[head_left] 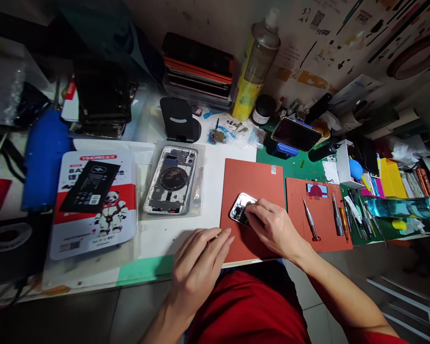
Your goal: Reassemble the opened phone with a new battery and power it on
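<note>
An opened phone [239,208] with its inner parts bare lies on the reddish-brown mat [254,177]. My right hand [272,224] is over it, fingers bent and closed together at its inside. Those fingers cover the phone's right part, and whatever is pinched between them is hidden. My left hand [200,260] lies by the front edge of the table, its fingers stretched out toward the mat's left side and holding nothing. Left of the mat, a larger phone housing [170,179] with a round black coil lies on a clear plastic sleeve.
A black battery [90,186] lies on a white-and-red battery package [93,239]. A second mat [295,217] holds a screwdriver [311,220] and other slim tools. Behind stand a yellow spray can [252,71], a propped phone [297,134] and a black stand [179,122]. A blue bottle [401,208] lies right.
</note>
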`<action>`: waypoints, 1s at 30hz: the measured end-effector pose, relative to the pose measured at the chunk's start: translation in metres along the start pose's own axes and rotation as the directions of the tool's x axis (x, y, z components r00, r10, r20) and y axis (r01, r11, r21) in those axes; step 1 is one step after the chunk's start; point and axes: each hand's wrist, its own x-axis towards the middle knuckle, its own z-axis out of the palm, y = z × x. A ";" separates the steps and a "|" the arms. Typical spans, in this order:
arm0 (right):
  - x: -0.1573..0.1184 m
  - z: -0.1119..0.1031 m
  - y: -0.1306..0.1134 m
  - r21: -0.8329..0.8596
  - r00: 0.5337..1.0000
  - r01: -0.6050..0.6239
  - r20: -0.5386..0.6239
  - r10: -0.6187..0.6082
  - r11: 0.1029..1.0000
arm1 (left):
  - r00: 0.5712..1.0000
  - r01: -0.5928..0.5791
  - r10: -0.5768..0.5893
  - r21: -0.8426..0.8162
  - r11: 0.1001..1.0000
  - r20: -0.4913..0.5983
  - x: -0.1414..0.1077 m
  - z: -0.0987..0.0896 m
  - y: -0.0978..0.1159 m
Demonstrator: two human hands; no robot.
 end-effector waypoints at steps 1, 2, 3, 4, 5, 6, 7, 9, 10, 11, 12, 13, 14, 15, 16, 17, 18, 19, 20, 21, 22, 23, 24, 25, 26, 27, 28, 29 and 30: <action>0.002 0.000 0.000 -0.004 1.000 -0.002 0.012 0.002 1.000 | 1.000 -0.009 0.009 -0.001 1.000 0.014 0.001 0.002 -0.002; 0.003 0.000 0.000 -0.010 1.000 -0.003 0.023 0.004 1.000 | 1.000 -0.013 0.014 -0.001 1.000 0.023 0.002 0.003 -0.003; 0.004 -0.001 0.001 -0.016 0.999 -0.006 0.033 0.006 1.000 | 0.999 -0.019 0.019 0.001 1.000 0.030 0.002 0.005 -0.004; 0.005 -0.001 0.001 -0.023 0.999 -0.008 0.041 0.009 1.000 | 0.999 -0.024 0.024 0.002 1.000 0.032 0.002 0.006 -0.004; 0.007 -0.001 0.001 -0.028 0.999 -0.012 0.048 0.014 1.000 | 0.999 -0.026 0.025 0.002 1.000 0.035 0.002 0.006 -0.005; 0.008 -0.001 0.001 -0.031 0.998 -0.018 0.057 0.020 0.999 | 0.999 -0.026 0.026 0.001 1.000 0.038 0.001 0.007 -0.005; 0.009 -0.001 0.001 -0.033 0.997 -0.026 0.069 0.028 0.999 | 0.999 -0.023 0.023 0.000 1.000 0.042 0.001 0.007 -0.006; 0.012 -0.002 0.000 -0.036 0.994 -0.048 0.094 0.052 0.998 | 0.998 -0.013 0.013 -0.002 1.000 0.053 0.000 0.007 -0.006; 0.013 -0.002 0.000 -0.036 0.992 -0.061 0.109 0.064 0.998 | 0.998 -0.007 0.008 -0.003 1.000 0.055 0.000 0.007 -0.006; 0.014 -0.002 0.000 -0.034 0.990 -0.071 0.123 0.075 0.997 | 0.998 -0.003 0.003 -0.004 1.000 0.056 -0.001 0.007 -0.006; 0.015 -0.003 0.000 -0.030 0.987 -0.080 0.134 0.084 0.996 | 0.998 0.001 -0.001 -0.006 1.000 0.056 -0.001 0.007 -0.007; 0.016 -0.004 0.000 -0.025 0.986 -0.087 0.143 0.090 0.996 | 0.998 0.004 -0.003 -0.008 1.000 0.056 -0.001 0.007 -0.007; 0.017 -0.005 0.000 -0.018 0.984 -0.091 0.151 0.093 0.996 | 0.998 0.005 -0.004 -0.011 1.000 0.056 -0.001 0.007 -0.007; 0.017 -0.005 0.000 -0.013 0.983 -0.095 0.156 0.095 0.995 | 0.998 0.006 -0.005 -0.014 1.000 0.056 -0.001 0.007 -0.007; 0.018 -0.006 0.000 -0.010 0.982 -0.097 0.161 0.098 0.995 | 0.998 0.007 -0.006 -0.016 1.000 0.055 -0.001 0.008 -0.007; 0.018 -0.006 0.000 -0.011 0.981 -0.099 0.166 0.100 0.995 | 0.999 0.006 -0.005 -0.018 1.000 0.053 0.000 0.008 -0.007; 0.018 -0.006 0.000 -0.014 0.980 -0.101 0.173 0.102 0.995 | 0.999 0.005 -0.003 -0.020 1.000 0.052 0.000 0.008 -0.007; 0.018 -0.006 -0.001 -0.018 0.979 -0.102 0.177 0.104 0.995 | 0.999 0.003 -0.002 -0.020 1.000 0.051 0.000 0.009 -0.007; 0.018 -0.006 -0.001 -0.023 0.978 -0.104 0.178 0.106 0.994 | 0.999 0.002 -0.001 -0.020 1.000 0.052 0.001 0.009 -0.007; 0.018 -0.006 -0.001 -0.027 0.979 -0.104 0.176 0.107 0.994 | 0.999 0.001 0.000 -0.019 1.000 0.054 0.000 0.009 -0.007; 0.018 -0.005 -0.001 -0.030 0.979 -0.103 0.172 0.106 0.994 | 0.998 0.001 0.000 -0.019 1.000 0.057 0.000 0.009 -0.007; 0.018 -0.005 -0.001 -0.032 0.980 -0.102 0.168 0.106 0.994 | 0.998 0.003 -0.002 -0.018 1.000 0.061 0.000 0.009 -0.007; 0.018 -0.005 -0.001 -0.034 0.981 -0.100 0.165 0.105 0.994 | 0.998 0.007 -0.006 -0.016 1.000 0.064 0.000 0.008 -0.007; 0.018 -0.005 0.000 -0.035 0.981 -0.099 0.161 0.103 0.994 | 0.998 0.010 -0.010 -0.014 1.000 0.065 0.000 0.008 -0.007; 0.018 -0.005 0.000 -0.035 0.982 -0.098 0.158 0.102 0.995 | 0.998 0.013 -0.012 -0.011 1.000 0.066 -0.001 0.008 -0.008; 0.018 -0.005 0.000 -0.034 0.983 -0.099 0.153 0.103 0.994 | 0.997 0.016 -0.016 -0.009 1.000 0.071 -0.001 0.008 -0.008; 0.019 -0.005 0.001 -0.030 0.983 -0.103 0.149 0.106 0.994 | 0.997 0.018 -0.017 -0.007 1.000 0.075 -0.001 0.008 -0.008; 0.019 -0.005 0.001 -0.024 0.983 -0.107 0.147 0.109 0.994 | 0.997 0.019 -0.019 -0.005 1.000 0.079 -0.001 0.008 -0.008; 0.020 -0.006 0.001 -0.014 0.983 -0.112 0.148 0.113 0.994 | 0.996 0.020 -0.020 -0.006 1.000 0.083 -0.001 0.008 -0.008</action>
